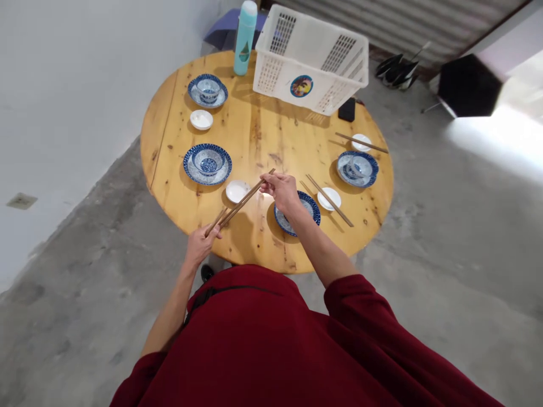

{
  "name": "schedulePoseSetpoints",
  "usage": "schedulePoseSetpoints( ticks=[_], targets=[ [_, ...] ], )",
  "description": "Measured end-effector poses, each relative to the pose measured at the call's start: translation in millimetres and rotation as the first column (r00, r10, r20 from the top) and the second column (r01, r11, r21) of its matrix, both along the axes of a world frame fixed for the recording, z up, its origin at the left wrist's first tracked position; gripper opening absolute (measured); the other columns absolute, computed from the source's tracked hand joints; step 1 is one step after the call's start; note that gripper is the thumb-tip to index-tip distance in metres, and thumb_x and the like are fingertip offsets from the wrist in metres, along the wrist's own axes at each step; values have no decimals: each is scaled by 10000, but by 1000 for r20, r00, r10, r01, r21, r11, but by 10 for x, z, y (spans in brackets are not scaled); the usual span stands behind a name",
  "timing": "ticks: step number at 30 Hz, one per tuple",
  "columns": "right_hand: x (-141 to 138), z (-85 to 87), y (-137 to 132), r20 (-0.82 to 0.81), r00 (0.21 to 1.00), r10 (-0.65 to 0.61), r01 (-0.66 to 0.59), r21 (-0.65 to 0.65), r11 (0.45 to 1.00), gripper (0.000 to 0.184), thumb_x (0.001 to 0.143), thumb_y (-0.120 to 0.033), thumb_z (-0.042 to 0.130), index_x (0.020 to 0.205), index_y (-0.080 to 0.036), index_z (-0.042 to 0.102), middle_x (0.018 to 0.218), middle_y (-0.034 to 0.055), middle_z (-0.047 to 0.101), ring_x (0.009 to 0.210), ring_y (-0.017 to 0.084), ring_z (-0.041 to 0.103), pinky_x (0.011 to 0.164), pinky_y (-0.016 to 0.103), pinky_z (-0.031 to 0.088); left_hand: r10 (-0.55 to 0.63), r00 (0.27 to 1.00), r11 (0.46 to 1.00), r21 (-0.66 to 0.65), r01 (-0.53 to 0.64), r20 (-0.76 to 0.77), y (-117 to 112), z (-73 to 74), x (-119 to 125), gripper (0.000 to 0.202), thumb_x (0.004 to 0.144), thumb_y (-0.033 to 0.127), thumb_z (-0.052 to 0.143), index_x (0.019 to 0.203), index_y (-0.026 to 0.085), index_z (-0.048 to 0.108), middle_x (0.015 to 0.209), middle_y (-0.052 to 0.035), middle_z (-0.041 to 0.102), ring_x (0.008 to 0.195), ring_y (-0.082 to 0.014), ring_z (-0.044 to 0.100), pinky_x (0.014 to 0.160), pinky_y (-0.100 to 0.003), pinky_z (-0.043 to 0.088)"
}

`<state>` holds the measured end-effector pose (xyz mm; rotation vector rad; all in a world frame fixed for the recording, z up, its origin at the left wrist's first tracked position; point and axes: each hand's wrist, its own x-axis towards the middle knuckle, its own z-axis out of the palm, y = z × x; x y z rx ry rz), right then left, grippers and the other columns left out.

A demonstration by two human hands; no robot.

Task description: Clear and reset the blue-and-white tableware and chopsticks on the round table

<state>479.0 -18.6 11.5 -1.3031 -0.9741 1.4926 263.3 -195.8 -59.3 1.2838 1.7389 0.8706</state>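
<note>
Brown chopsticks (241, 204) slant between my two hands above the near side of the round wooden table (254, 249). My left hand (202, 243) is closed around their lower-left ends. At the other end, the fingers of my right hand (280, 187) pinch the tips. Just behind the chopsticks lies a small white dish (236, 191), partly covered by them. Under my right forearm sits a blue-patterned plate (311, 206), its middle mostly hidden. Right of it, another pair of chopsticks (339, 215) rests across a white dish (333, 195).
Blue-patterned plates with bowls stand at the left (189, 169), back left (192, 96) and right (375, 175). A white plastic basket (271, 76), a turquoise bottle (245, 42) and a black phone (347, 110) occupy the back. A black umbrella (469, 87) lies on the floor, right.
</note>
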Motion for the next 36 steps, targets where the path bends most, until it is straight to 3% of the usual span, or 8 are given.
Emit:
schedulePoseSetpoints(
  ticks=[3, 6, 11, 15, 19, 28, 36],
  targets=[
    [-25, -164, 166, -5, 999, -38, 37, -85, 996, 139, 808, -143, 743, 703, -129, 654, 566, -12, 606, 518, 76, 581, 567, 194, 585, -30, 999, 999, -18, 30, 14, -2, 19, 117, 444, 930, 544, 461, 701, 208, 639, 568, 27, 496, 531, -132, 425, 557, -266, 299],
    [-75, -299, 294, -5, 999, -39, 38, -121, 992, 135, 827, -122, 719, 713, -127, 648, 549, -20, 590, 505, 69, 566, 558, 181, 578, -5, 1000, 999, -44, 5, 1, 13, -3, 226, 382, 918, 513, 458, 708, 218, 578, 581, 31, 476, 555, -143, 436, 585, -272, 313],
    [-143, -474, 468, -20, 1000, 9, -12, -152, 988, 151, 869, -89, 639, 723, -127, 646, 562, -25, 587, 504, 56, 559, 564, 165, 565, 56, 994, 996, -70, -49, 91, 111, -124, 282, 326, 900, 442, 448, 685, 213, 533, 688, -1, 589, 651, -160, 507, 670, -287, 390],
    [-182, -641, 643, -29, 999, 18, -24, -212, 977, 166, 839, -61, 659, 698, -138, 616, 578, -23, 592, 502, 58, 552, 549, 179, 567, 72, 984, 997, -50, -65, 161, 256, -251, 274, 314, 891, 409, 473, 656, 205, 518, 977, -56, 732, 842, -183, 617, 798, -302, 456],
    [-206, -797, 827, -21, 1000, -11, 6, -242, 970, 186, 798, -34, 682, 682, -149, 594, 594, -31, 587, 504, 54, 541, 521, 166, 549, 108, 986, 992, -85, -98, 130, 418, -366, 293, 294, 890, 406, 500, 669, 213, 522, 897, -54, 729, 874, -205, 654, 825, -318, 475],
    [-250, -987, 1166, 4, 999, 34, -32, -231, 972, 188, 775, -50, 677, 659, -162, 580, 593, -32, 563, 501, 60, 529, 508, 171, 517, 145, 982, 977, -172, -123, 125, 688, -380, 359, 281, 897, 355, 508, 656, 217, 546, 940, -65, 762, 910, -232, 688, 815, -333, 477],
    [-254, -1094, 1237, -28, 998, 53, -60, -311, 948, 174, 782, -27, 648, 671, -150, 595, 520, -46, 518, 473, 56, 498, 492, 156, 500, 192, 966, 963, -223, -151, 175, 750, -475, 348, 251, 877, 352, 538, 687, 202, 606, 945, -97, 767, 918, -233, 694, 787, -319, 499]
  ],
)
